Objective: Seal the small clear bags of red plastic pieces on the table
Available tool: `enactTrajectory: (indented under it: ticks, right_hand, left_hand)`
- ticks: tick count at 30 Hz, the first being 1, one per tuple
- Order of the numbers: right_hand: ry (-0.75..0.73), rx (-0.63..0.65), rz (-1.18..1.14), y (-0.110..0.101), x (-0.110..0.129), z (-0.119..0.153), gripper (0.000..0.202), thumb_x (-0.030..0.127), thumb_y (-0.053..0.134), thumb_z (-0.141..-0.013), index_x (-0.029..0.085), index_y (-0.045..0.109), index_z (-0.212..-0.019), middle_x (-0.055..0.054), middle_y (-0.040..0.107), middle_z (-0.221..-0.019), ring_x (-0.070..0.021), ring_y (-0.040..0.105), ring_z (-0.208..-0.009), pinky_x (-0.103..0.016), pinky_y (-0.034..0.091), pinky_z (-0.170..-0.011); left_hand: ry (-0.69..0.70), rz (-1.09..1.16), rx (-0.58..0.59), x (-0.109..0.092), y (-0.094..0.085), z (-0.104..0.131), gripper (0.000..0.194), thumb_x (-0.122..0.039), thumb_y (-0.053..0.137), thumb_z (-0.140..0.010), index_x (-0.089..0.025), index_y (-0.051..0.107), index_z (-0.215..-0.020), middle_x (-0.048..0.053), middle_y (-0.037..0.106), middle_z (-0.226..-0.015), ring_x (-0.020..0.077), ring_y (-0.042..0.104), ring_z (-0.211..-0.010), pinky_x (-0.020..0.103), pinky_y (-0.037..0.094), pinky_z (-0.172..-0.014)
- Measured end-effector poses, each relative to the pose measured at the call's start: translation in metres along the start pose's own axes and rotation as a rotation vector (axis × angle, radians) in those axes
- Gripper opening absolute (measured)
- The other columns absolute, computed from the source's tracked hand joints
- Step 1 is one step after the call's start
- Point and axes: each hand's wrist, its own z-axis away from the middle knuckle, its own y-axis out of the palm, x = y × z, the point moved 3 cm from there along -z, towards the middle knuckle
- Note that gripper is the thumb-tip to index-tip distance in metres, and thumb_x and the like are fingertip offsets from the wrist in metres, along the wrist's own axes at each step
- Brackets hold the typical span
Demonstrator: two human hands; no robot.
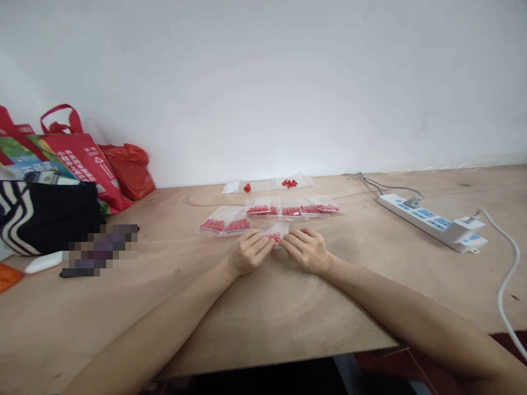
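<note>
My left hand (248, 252) and my right hand (308, 250) meet at the middle of the wooden table (263, 318), both pinching the near edge of a small clear zip bag (276, 229) with a few red pieces inside. Just beyond it lie filled clear bags of red pieces: two on the left (225, 222) and a row of several (292, 207) to the right. Farther back, loose red pieces (289, 182) and a single one (247, 187) rest on empty clear bags (263, 185) near the wall.
A white power strip (432, 221) with plugged cables lies at the right, a white cable (508, 280) trailing off the table edge. At the left stand red shopping bags (86, 159), a black-and-white striped bag (45, 216) and a small white object (43, 262).
</note>
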Motion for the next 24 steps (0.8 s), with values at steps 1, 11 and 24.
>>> enactTrajectory:
  ticks: [1,11,24]
  right_hand:
    - [0.007,0.008,-0.003,0.000,0.000,0.000,0.020,0.011,0.039,-0.083,0.016,0.058,-0.077,-0.002,0.062,-0.072,-0.0109,0.051,-0.071,-0.026,0.031,-0.062]
    - [0.084,0.044,-0.024,-0.007,-0.011,0.008,0.022,0.009,0.037,-0.079,0.018,0.056,-0.073,-0.001,0.060,-0.068,-0.0103,0.051,-0.071,-0.025,0.031,-0.064]
    - [0.144,0.160,-0.081,-0.006,-0.025,0.017,0.016,0.026,0.044,-0.081,0.019,0.058,-0.087,-0.003,0.062,-0.084,-0.0122,0.053,-0.076,-0.024,0.034,-0.063]
  left_hand:
    - [0.004,-0.006,0.005,0.000,0.000,-0.001,0.008,-0.010,0.055,-0.074,-0.012,0.054,-0.081,0.002,0.061,-0.067,0.0110,0.055,-0.060,0.029,0.046,-0.062]
    - [0.030,0.008,0.005,0.009,-0.012,0.002,0.009,-0.009,0.056,-0.072,-0.012,0.054,-0.081,0.003,0.061,-0.066,0.0111,0.054,-0.059,0.029,0.048,-0.063]
    - [-0.063,0.091,0.050,0.012,-0.020,0.017,0.013,-0.007,0.051,-0.075,-0.015,0.053,-0.085,0.001,0.061,-0.066,0.0101,0.054,-0.059,0.029,0.048,-0.066]
